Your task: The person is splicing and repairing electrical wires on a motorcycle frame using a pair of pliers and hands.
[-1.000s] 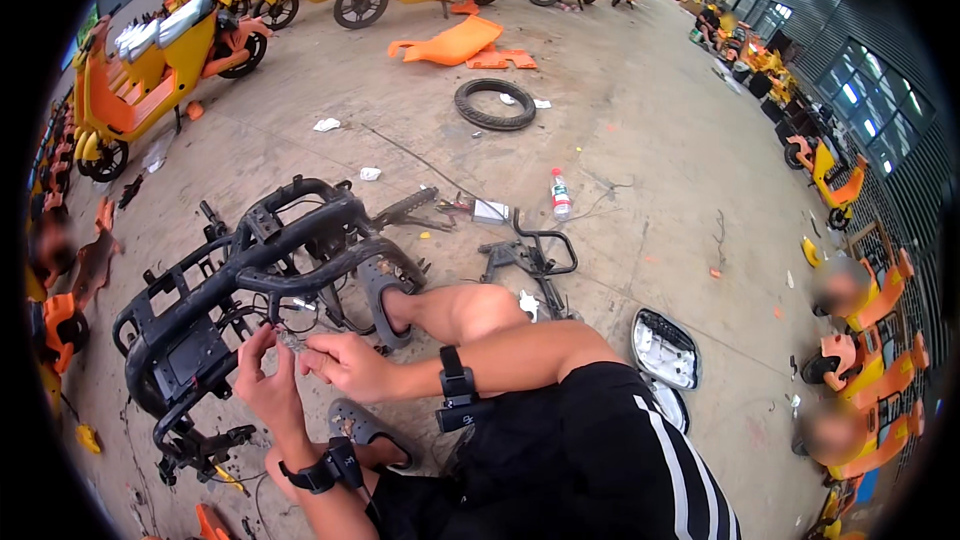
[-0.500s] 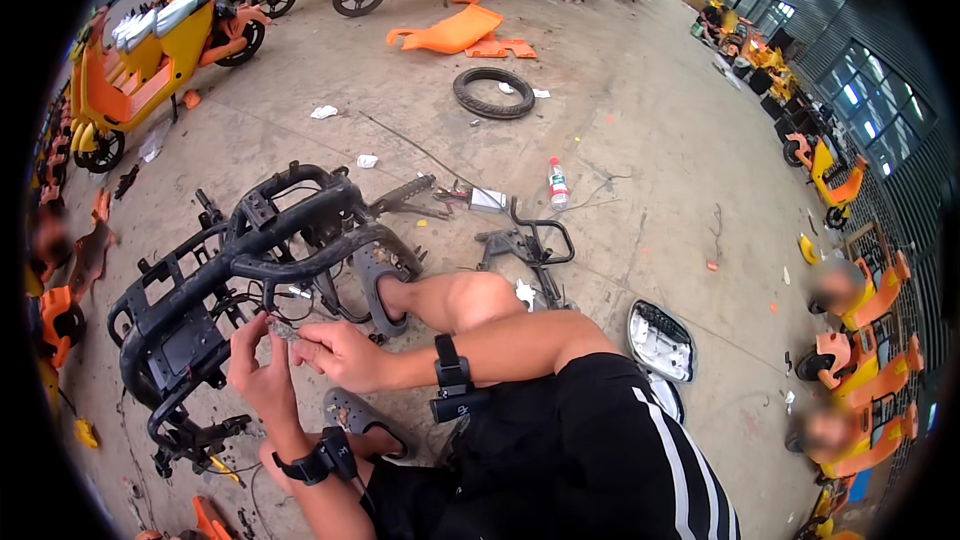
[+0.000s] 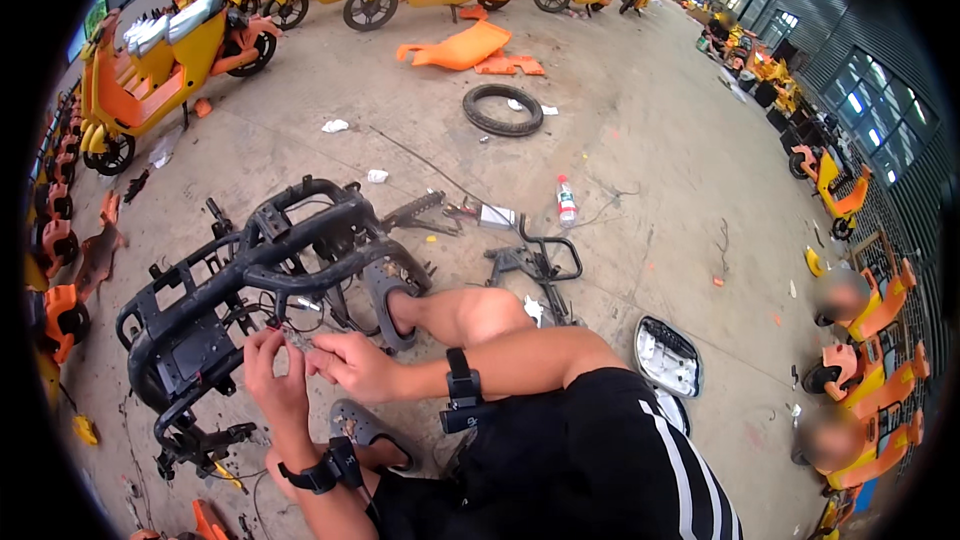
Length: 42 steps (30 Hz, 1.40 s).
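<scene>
Over the near side of a black scooter frame (image 3: 240, 268), my two hands work close together. My left hand (image 3: 276, 376) is closed, its thumb and fingertips pinched beside thin dark wires and a small red bit. Facing it, my right hand (image 3: 358, 366) is also closed, thumb against the curled forefinger. What either hand pinches is too small and hidden to make out. Loose wires (image 3: 308, 304) with a pale connector hang from the frame just beyond my fingertips. The frame lies on the concrete floor, partly against my shod foot (image 3: 392, 306).
A black metal bracket (image 3: 548, 256), a silver box (image 3: 497, 216), a plastic bottle (image 3: 567, 202), a tyre (image 3: 503, 110) and an orange panel (image 3: 462, 46) lie ahead. A black-and-white shell (image 3: 668, 356) is at right. Yellow scooters (image 3: 165, 70) line the sides and back.
The view has shifted slightly, so the scene sits lower and to the right. A crumpled grey bit that showed between my fingertips is now mostly out of sight. Both hands stay closed.
</scene>
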Each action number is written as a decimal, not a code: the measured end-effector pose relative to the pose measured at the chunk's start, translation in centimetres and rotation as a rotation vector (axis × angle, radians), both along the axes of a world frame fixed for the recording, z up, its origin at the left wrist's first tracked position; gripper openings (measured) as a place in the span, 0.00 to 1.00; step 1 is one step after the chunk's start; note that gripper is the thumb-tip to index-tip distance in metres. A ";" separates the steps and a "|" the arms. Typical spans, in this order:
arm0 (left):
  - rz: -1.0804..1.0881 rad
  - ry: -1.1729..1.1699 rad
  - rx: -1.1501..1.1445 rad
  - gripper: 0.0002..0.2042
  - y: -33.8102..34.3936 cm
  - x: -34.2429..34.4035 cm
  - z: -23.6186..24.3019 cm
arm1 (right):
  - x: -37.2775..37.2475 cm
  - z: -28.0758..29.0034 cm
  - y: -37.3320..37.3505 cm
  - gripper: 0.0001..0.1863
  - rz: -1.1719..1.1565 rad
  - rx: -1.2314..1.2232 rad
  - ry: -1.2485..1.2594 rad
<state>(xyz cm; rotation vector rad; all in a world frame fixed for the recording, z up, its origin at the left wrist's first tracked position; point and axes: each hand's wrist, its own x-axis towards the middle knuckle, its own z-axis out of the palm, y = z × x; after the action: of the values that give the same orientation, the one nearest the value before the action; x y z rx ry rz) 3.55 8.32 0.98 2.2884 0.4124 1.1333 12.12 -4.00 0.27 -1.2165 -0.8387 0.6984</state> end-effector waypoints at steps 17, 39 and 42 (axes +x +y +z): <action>0.037 -0.124 -0.003 0.10 -0.1 0.8 -0.6 | 0.1 -0.4 0.4 0.13 -0.025 0.049 -0.018; -0.163 0.034 -0.172 0.07 1.3 -0.4 -0.8 | 0.3 0.3 -0.2 0.15 0.043 -0.007 -0.001; -0.142 0.023 -0.331 0.08 0.8 -0.2 -0.7 | 0.3 0.5 -0.1 0.15 0.018 -0.003 -0.065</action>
<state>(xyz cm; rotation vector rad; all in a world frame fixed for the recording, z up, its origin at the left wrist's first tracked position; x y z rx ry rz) 3.35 9.13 0.29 2.0080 0.4059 0.8956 12.42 -4.11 0.74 -1.2409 -0.9042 0.6780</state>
